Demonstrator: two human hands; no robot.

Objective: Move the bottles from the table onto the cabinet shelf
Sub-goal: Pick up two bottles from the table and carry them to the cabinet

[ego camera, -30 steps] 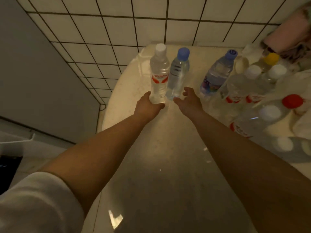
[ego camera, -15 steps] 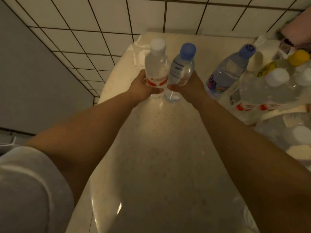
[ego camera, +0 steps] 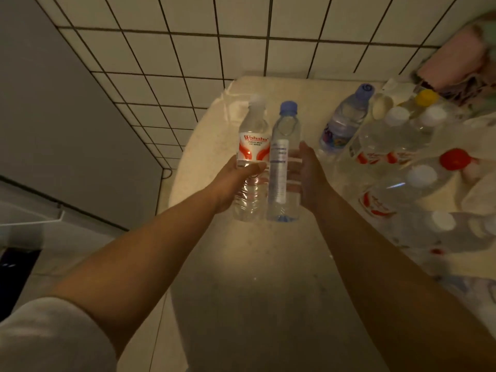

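Clear bottles [ego camera: 268, 167], gripped in both hands [ego camera: 271, 178], now lifted off the table [ego camera: 241, 277].

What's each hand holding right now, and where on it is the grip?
Left hand grips the white-capped bottle around mid-body, just below its red label. Right hand grips the blue-capped bottle around mid-body. Both bottles are upright.

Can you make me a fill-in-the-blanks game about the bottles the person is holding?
1. The left hand holds the bottle with a ____ cap.
2. The right hand holds the bottle with a ____ cap.
3. Both held bottles stand ____.

Missing words: white; blue; upright
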